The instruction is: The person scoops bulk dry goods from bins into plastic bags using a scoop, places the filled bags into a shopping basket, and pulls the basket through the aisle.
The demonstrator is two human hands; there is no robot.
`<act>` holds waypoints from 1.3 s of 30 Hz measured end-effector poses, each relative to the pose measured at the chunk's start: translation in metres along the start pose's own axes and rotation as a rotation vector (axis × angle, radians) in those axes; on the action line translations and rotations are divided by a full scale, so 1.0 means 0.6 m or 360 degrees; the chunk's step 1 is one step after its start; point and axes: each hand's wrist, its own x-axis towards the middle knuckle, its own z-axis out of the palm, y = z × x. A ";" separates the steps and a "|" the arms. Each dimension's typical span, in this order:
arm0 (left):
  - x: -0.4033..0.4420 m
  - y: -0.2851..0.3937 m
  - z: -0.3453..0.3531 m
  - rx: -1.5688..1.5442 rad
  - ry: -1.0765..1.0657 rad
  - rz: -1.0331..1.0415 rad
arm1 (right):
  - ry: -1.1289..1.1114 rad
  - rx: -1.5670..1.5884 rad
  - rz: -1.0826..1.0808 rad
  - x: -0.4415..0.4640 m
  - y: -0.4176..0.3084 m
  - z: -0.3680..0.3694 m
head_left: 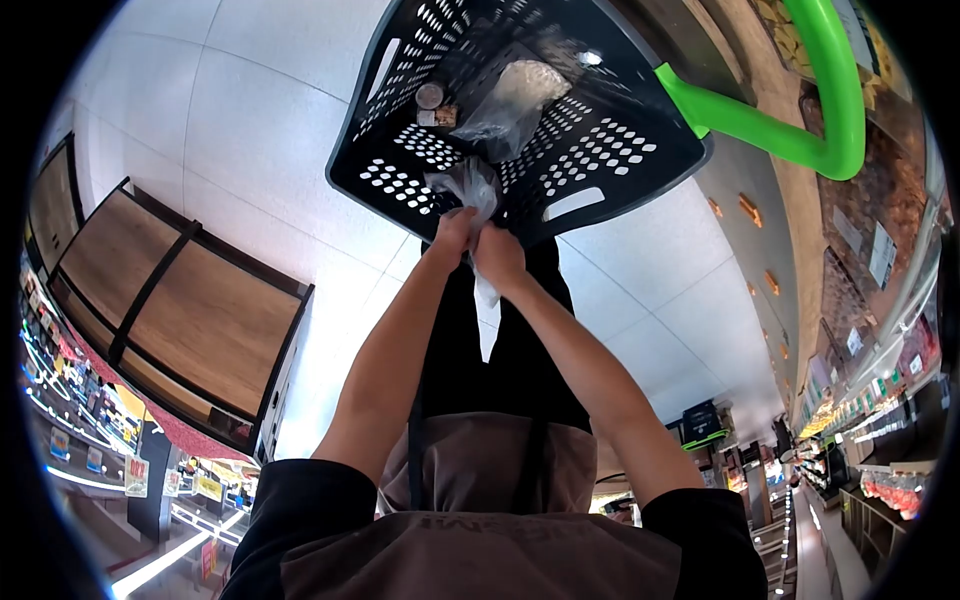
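My left hand (455, 231) and my right hand (498, 256) are close together at the near edge of a dark basket (385, 205). Both are closed on a clear plastic bag (472, 187), gathered between the fingers, with its upper part spread over the basket's rim. Whether anything is inside this bag I cannot tell. Deeper in the basket lies another clear bag with pale contents (530, 85). Left of it are a small round-lidded container (430, 96) and a small labelled package (437, 117).
The basket's bright green handle (770, 140) sticks out to the right. Along the right side curves a store display (860, 230) with goods and price cards. A wood-panelled stand (200, 300) is at left on the pale tiled floor (260, 120). Farther back are shelves.
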 end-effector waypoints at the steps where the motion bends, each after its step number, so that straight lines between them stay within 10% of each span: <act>1: 0.000 -0.003 0.010 -0.0016 0.0075 0.0076 | 0.0001 0.0013 -0.0003 0.013 0.004 -0.001; 19: 0.068 -0.019 0.042 0.0887 0.0105 0.0431 | -0.0121 -0.0318 -0.0206 0.045 0.054 -0.034; 26: -0.180 0.160 0.180 0.1038 -0.0294 0.0750 | 0.0176 -0.0008 -0.0168 -0.007 0.082 -0.104; 30: -0.398 0.265 0.322 0.0137 -0.0605 0.1188 | 0.0116 0.0031 -0.0163 -0.059 0.111 -0.202; 39: -0.450 0.357 0.521 0.0205 -0.0124 0.1726 | 0.0273 0.0103 -0.0372 -0.078 0.185 -0.210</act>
